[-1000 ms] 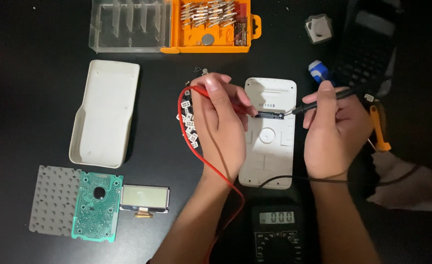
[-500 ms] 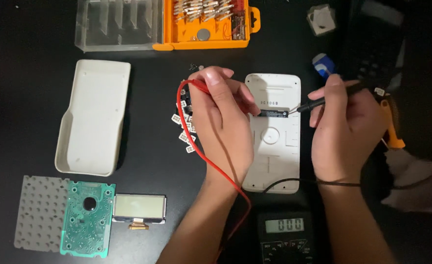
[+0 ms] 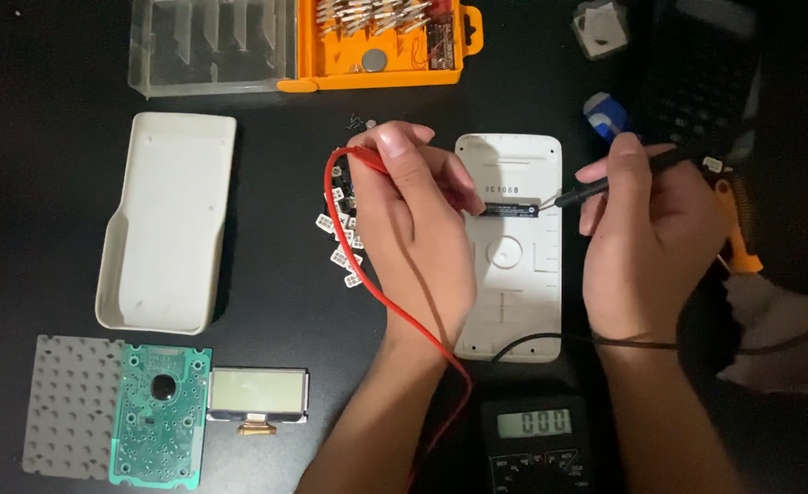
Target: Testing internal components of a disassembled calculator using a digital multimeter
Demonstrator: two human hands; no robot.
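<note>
Head view: two hands, left (image 3: 413, 220), right (image 3: 646, 238); two probes, red (image 3: 363, 160), black (image 3: 596, 189).

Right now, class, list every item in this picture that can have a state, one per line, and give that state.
Bit case: lid open.
White back shell: opened, inside facing up.
White cover: taken off, lying apart.
Green circuit board: removed, display attached.
Multimeter: switched on, display lit.
Left hand: holding red probe.
Right hand: holding black probe, tip at the dark strip.
</note>
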